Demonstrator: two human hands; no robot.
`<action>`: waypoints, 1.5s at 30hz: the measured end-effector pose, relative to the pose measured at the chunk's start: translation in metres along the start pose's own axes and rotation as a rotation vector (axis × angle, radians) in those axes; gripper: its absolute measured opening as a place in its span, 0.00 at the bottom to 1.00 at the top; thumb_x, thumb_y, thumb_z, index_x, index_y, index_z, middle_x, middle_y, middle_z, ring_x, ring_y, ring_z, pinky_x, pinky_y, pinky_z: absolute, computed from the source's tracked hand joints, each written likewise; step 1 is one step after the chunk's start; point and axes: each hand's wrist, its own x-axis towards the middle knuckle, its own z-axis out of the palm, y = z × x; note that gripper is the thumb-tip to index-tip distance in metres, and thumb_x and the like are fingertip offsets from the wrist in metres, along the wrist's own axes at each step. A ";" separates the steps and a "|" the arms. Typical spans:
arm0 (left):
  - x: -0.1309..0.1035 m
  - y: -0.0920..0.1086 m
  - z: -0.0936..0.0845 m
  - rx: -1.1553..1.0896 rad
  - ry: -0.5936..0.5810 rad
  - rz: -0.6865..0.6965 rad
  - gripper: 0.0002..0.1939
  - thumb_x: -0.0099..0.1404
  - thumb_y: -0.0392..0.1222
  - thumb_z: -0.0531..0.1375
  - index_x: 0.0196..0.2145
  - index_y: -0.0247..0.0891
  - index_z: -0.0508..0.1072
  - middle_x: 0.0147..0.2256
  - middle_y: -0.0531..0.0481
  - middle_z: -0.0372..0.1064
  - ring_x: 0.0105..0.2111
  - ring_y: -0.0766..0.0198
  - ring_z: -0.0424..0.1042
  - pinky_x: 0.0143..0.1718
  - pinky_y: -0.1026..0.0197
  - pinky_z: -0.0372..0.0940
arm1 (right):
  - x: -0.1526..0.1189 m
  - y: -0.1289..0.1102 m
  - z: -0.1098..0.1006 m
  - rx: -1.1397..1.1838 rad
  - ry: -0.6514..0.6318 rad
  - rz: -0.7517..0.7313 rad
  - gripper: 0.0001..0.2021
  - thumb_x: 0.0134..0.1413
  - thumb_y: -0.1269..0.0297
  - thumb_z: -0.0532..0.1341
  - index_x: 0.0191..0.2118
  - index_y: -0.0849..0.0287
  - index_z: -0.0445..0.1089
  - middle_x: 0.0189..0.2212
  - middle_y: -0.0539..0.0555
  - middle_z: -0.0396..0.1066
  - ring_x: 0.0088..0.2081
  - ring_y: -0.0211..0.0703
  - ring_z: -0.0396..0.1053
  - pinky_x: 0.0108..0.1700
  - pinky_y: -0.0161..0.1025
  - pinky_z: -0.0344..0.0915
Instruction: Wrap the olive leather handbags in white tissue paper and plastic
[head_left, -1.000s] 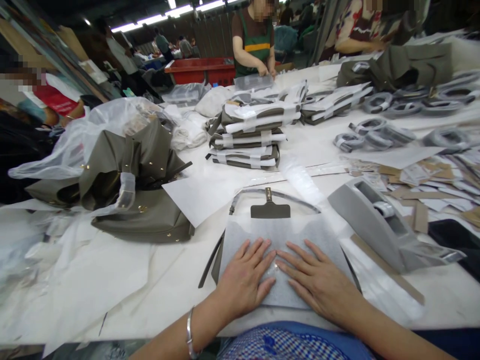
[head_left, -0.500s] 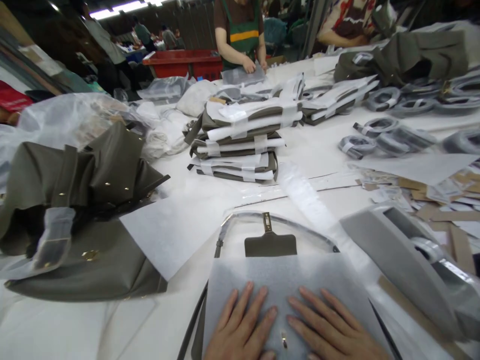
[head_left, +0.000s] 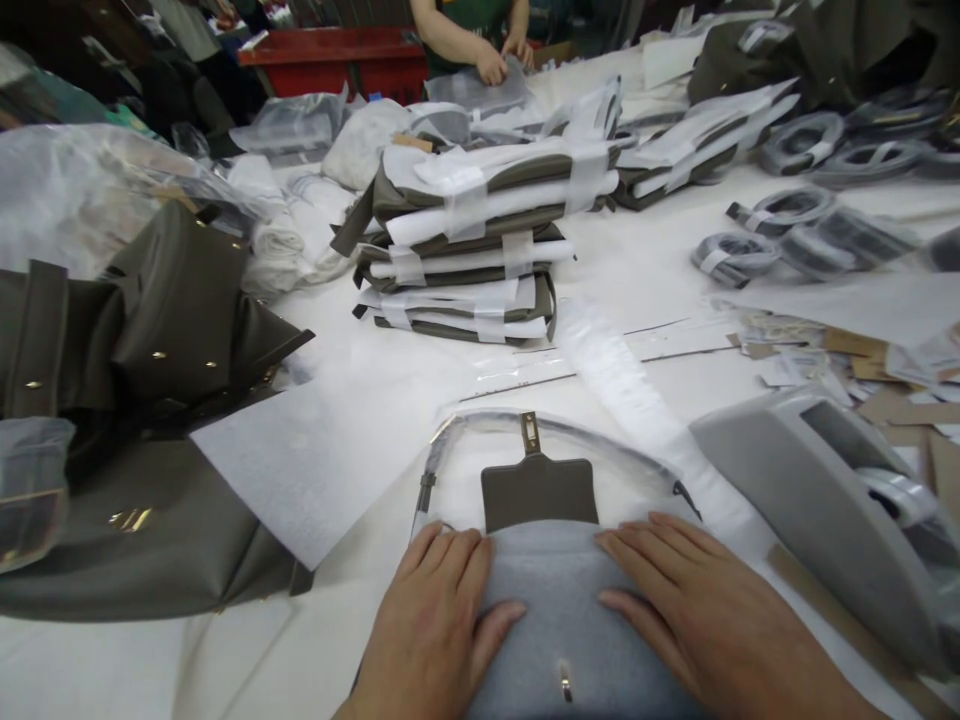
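Note:
A bag lies flat in front of me under a pale translucent sheet point(head_left: 555, 620); a small metal clasp point(head_left: 565, 682) shows at its lower middle. My left hand point(head_left: 442, 610) presses on the sheet's upper left edge, thumb apart from the fingers. On the upper right edge rests my right hand point(head_left: 675, 600), fingers stretched out. Beyond the sheet lies an olive flap point(head_left: 538, 492) with a metal-fitted tab point(head_left: 531, 432). A strap in clear wrap point(head_left: 570, 428) arches around it.
Olive bags point(head_left: 150, 520) are heaped at left beside a white sheet point(head_left: 277, 460). Wrapped bags point(head_left: 465, 270) are stacked ahead. A grey tape dispenser point(head_left: 810, 510) stands right, near coiled straps point(head_left: 735, 255). A person's hands point(head_left: 499, 60) work beyond.
Both my hands have moved up to the sheet's far edge, which now curves down over the bag. The view has tilted downward.

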 end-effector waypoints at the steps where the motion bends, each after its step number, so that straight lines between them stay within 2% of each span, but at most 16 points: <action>1: 0.001 0.000 -0.002 -0.029 -0.017 -0.010 0.21 0.69 0.58 0.54 0.46 0.37 0.72 0.40 0.45 0.74 0.40 0.52 0.73 0.46 0.44 0.68 | 0.003 0.000 -0.003 0.023 -0.006 0.010 0.17 0.66 0.51 0.55 0.49 0.55 0.72 0.40 0.56 0.77 0.43 0.53 0.73 0.52 0.53 0.64; 5: 0.002 -0.003 -0.014 -0.126 -0.045 0.000 0.17 0.66 0.57 0.59 0.37 0.40 0.71 0.31 0.49 0.70 0.32 0.54 0.70 0.36 0.49 0.68 | 0.011 0.000 -0.021 0.076 0.000 -0.019 0.12 0.64 0.53 0.57 0.44 0.53 0.72 0.35 0.53 0.75 0.40 0.51 0.72 0.55 0.52 0.60; 10: -0.002 -0.001 -0.025 -0.143 -0.028 0.032 0.15 0.68 0.55 0.57 0.40 0.40 0.70 0.32 0.48 0.70 0.33 0.55 0.70 0.38 0.50 0.67 | 0.015 0.000 -0.036 0.116 0.031 -0.063 0.10 0.62 0.52 0.59 0.39 0.51 0.70 0.36 0.54 0.75 0.38 0.51 0.70 0.46 0.49 0.63; 16: -0.001 -0.002 -0.012 -0.106 -0.085 0.019 0.14 0.73 0.50 0.51 0.34 0.40 0.68 0.28 0.49 0.67 0.29 0.55 0.68 0.33 0.51 0.65 | 0.018 0.001 -0.017 0.164 -0.075 -0.014 0.13 0.68 0.59 0.51 0.34 0.53 0.69 0.28 0.52 0.71 0.32 0.47 0.68 0.41 0.48 0.60; 22: -0.001 -0.009 0.007 -0.008 -0.080 0.013 0.17 0.74 0.52 0.46 0.42 0.38 0.67 0.29 0.49 0.69 0.29 0.54 0.69 0.32 0.51 0.66 | 0.026 0.001 -0.004 0.033 -0.104 -0.037 0.17 0.71 0.66 0.46 0.32 0.55 0.67 0.23 0.50 0.68 0.26 0.46 0.67 0.37 0.47 0.55; 24: -0.001 -0.008 0.009 0.016 -0.087 0.008 0.18 0.74 0.53 0.46 0.39 0.38 0.67 0.28 0.49 0.68 0.29 0.55 0.69 0.32 0.52 0.66 | 0.029 0.001 -0.002 -0.010 -0.114 -0.060 0.17 0.70 0.67 0.45 0.31 0.55 0.66 0.22 0.50 0.68 0.25 0.48 0.66 0.36 0.47 0.53; 26: 0.000 -0.005 0.010 0.037 -0.132 -0.003 0.18 0.74 0.53 0.48 0.35 0.39 0.67 0.27 0.51 0.66 0.29 0.55 0.69 0.34 0.50 0.67 | 0.030 0.002 -0.001 -0.029 -0.112 -0.085 0.16 0.69 0.69 0.46 0.30 0.55 0.65 0.21 0.49 0.68 0.24 0.48 0.66 0.36 0.48 0.52; 28: 0.001 0.001 0.009 0.066 -0.146 -0.028 0.17 0.73 0.51 0.50 0.34 0.39 0.69 0.31 0.49 0.69 0.33 0.55 0.70 0.43 0.45 0.68 | 0.030 0.002 0.001 -0.036 -0.112 -0.097 0.14 0.68 0.70 0.49 0.30 0.54 0.65 0.21 0.49 0.68 0.24 0.48 0.66 0.36 0.47 0.51; 31: 0.000 0.011 0.009 0.128 -0.018 -0.026 0.16 0.75 0.44 0.46 0.46 0.40 0.72 0.45 0.45 0.72 0.46 0.54 0.71 0.57 0.39 0.60 | 0.029 0.002 0.004 -0.046 -0.130 -0.093 0.10 0.64 0.70 0.55 0.30 0.55 0.65 0.21 0.48 0.68 0.24 0.48 0.66 0.36 0.47 0.51; 33: -0.005 0.017 0.011 0.122 0.068 0.057 0.20 0.76 0.38 0.42 0.56 0.41 0.69 0.49 0.46 0.72 0.50 0.56 0.70 0.60 0.44 0.59 | 0.028 0.002 0.004 -0.056 -0.149 -0.085 0.08 0.62 0.68 0.58 0.30 0.55 0.65 0.21 0.48 0.68 0.25 0.49 0.67 0.36 0.46 0.51; 35: -0.012 0.022 0.013 0.068 0.088 0.141 0.22 0.75 0.35 0.41 0.57 0.39 0.69 0.48 0.46 0.73 0.50 0.59 0.70 0.59 0.52 0.62 | 0.027 0.002 0.005 -0.073 -0.168 -0.095 0.08 0.61 0.68 0.60 0.30 0.55 0.65 0.22 0.49 0.69 0.25 0.49 0.67 0.36 0.47 0.51; 37: -0.020 0.024 0.014 0.010 0.050 0.158 0.20 0.75 0.38 0.45 0.57 0.38 0.69 0.49 0.44 0.72 0.53 0.59 0.69 0.58 0.54 0.63 | 0.026 0.001 0.005 -0.095 -0.186 -0.118 0.07 0.61 0.68 0.61 0.30 0.55 0.66 0.23 0.49 0.70 0.25 0.50 0.67 0.36 0.47 0.51; 38: -0.024 0.024 0.013 -0.010 0.011 0.155 0.20 0.75 0.44 0.47 0.59 0.38 0.67 0.52 0.42 0.71 0.56 0.56 0.67 0.59 0.51 0.63 | 0.026 0.001 0.005 -0.106 -0.192 -0.127 0.07 0.61 0.68 0.61 0.31 0.55 0.67 0.23 0.49 0.70 0.25 0.50 0.67 0.36 0.47 0.51; 41: -0.035 0.026 0.009 -0.030 -0.128 0.187 0.39 0.66 0.67 0.52 0.67 0.45 0.55 0.62 0.36 0.59 0.65 0.41 0.55 0.60 0.35 0.59 | 0.027 0.001 0.005 -0.130 -0.185 -0.124 0.08 0.63 0.67 0.59 0.31 0.56 0.68 0.23 0.50 0.71 0.25 0.50 0.68 0.36 0.47 0.52; 42: -0.038 0.027 0.007 -0.034 -0.166 0.201 0.43 0.63 0.71 0.52 0.68 0.48 0.51 0.66 0.35 0.53 0.66 0.37 0.51 0.60 0.31 0.57 | 0.027 0.001 0.005 -0.134 -0.179 -0.114 0.09 0.64 0.67 0.58 0.31 0.56 0.69 0.22 0.51 0.71 0.25 0.50 0.69 0.36 0.47 0.53; 45: -0.043 0.030 0.006 -0.055 -0.227 0.184 0.43 0.63 0.71 0.51 0.69 0.54 0.45 0.70 0.37 0.40 0.68 0.35 0.42 0.61 0.28 0.52 | 0.027 0.000 0.003 -0.121 -0.180 -0.071 0.11 0.66 0.64 0.55 0.32 0.58 0.70 0.22 0.54 0.72 0.27 0.52 0.71 0.37 0.48 0.57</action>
